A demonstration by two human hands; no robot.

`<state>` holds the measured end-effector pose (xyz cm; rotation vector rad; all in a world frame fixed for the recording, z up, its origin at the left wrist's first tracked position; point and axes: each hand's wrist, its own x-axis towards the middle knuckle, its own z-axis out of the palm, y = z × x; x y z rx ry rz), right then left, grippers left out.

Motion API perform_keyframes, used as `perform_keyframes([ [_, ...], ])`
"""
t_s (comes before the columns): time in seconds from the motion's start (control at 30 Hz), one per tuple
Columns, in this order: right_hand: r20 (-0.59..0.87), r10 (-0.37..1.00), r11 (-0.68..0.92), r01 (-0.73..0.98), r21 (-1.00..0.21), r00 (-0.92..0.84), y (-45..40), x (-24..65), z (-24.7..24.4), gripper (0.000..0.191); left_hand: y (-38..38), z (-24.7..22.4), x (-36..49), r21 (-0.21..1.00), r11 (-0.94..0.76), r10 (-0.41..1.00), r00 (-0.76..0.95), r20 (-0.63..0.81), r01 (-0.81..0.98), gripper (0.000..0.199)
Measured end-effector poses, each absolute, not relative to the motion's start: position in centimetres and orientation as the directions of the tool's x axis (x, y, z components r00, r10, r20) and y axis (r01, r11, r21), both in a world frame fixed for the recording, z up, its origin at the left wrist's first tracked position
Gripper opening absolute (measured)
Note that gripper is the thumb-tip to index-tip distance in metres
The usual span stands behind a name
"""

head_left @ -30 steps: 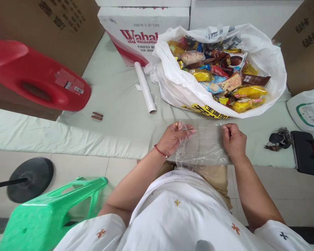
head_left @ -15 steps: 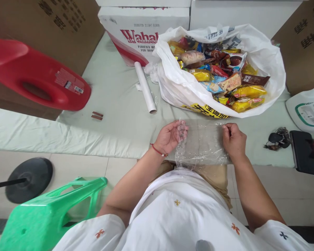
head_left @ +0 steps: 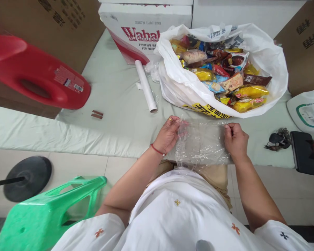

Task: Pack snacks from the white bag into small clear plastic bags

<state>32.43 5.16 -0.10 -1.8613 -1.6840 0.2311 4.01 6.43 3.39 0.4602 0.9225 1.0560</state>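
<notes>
A crinkled sheet of clear plastic film (head_left: 204, 143) is stretched between my two hands over the front edge of the table. My left hand (head_left: 169, 134), with a red string bracelet at the wrist, pinches the film's left side. Closed in a fist, my right hand (head_left: 236, 141) grips its upper right corner. Just beyond the film stands a white plastic bag (head_left: 170, 83) filled with wrapped snacks (head_left: 251, 91). A white cardboard-like tube (head_left: 146, 87) lies left of the bag.
A red jug (head_left: 39, 76) and two small brown strips (head_left: 97, 114) are at the left. Behind stands a white Wahaha box (head_left: 143, 21). Keys (head_left: 277, 139), a black phone (head_left: 304, 152) and a white jug (head_left: 307, 109) sit at the right. A green stool (head_left: 42, 212) is on the floor.
My left hand has moved slightly up and its fingers have closed on the film's edge. My right hand keeps its grip, shifted slightly right.
</notes>
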Motion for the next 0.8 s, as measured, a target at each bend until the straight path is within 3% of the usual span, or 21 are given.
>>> perform_keyframes([
  [0.17, 0.253, 0.946, -0.028, 0.827, -0.561, 0.203, 5.1, 32.3, -0.1, 0.032, 6.9, 2.2, 4.5, 0.876, 0.307, 0.918, -0.127, -0.376, -0.372, 0.024],
  [0.33, 0.240, 0.948, -0.032, 0.818, -0.575, 0.207, 5.1, 32.3, -0.1, 0.031, 7.5, 0.7, 3.8, 0.979, 0.201, 0.914, -0.353, -0.201, -0.038, 0.025],
  [0.47, 0.272, 0.941, -0.026, 0.844, -0.535, 0.201, 5.6, 33.0, -0.1, 0.031, 9.1, 1.2, 1.8, 0.915, 0.102, 0.966, -0.260, 0.004, 0.391, 0.016],
  [0.57, 0.306, 0.931, -0.033, 0.882, -0.469, 0.198, 6.4, 33.6, -0.2, 0.029, 11.1, 1.8, 0.0, 0.789, 0.027, 0.997, -0.072, 0.022, 0.614, 0.011],
  [0.67, 0.304, 0.930, -0.051, 0.894, -0.444, 0.204, 7.0, 33.8, -0.5, 0.029, 12.1, 2.2, -1.3, 0.740, 0.040, 0.998, -0.061, 0.001, 0.671, 0.024],
  [0.8, 0.295, 0.929, -0.069, 0.889, -0.452, 0.222, 7.3, 33.5, -0.9, 0.030, 10.0, 2.4, -1.4, 0.746, 0.218, 0.976, -0.162, -0.148, 0.630, 0.058],
])
